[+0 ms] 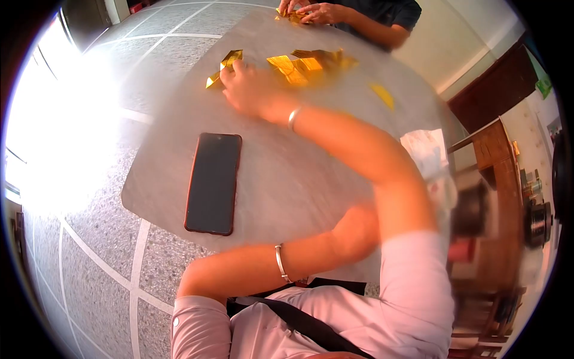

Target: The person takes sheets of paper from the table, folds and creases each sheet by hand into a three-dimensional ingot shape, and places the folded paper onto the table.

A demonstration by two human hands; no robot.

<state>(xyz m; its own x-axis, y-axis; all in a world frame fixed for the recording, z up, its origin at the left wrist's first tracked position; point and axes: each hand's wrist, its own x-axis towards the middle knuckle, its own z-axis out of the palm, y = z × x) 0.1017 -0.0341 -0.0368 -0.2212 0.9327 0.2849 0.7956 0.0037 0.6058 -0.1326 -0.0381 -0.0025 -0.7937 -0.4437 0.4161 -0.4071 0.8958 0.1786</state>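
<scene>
My right hand [248, 90] reaches across the table toward the far left, its fingers curled on a folded piece of shiny gold paper [230, 60]. A pointed end of that paper sticks out to the left of the fingers. More folded gold paper [296, 69] lies just right of this hand, partly behind it. My left hand [357, 230] is near the table's close edge, beneath my right arm; it is blurred and its fingers are hidden. A dark-screened phone [213, 182] in a reddish case lies to the left, apart from both hands.
Across the grey table [287, 173], another person's hands [314, 12] handle gold paper. A yellow strip [381, 96] lies toward the right. White crumpled paper or plastic [426, 152] sits at the right edge. Wooden furniture [496, 161] stands beyond it.
</scene>
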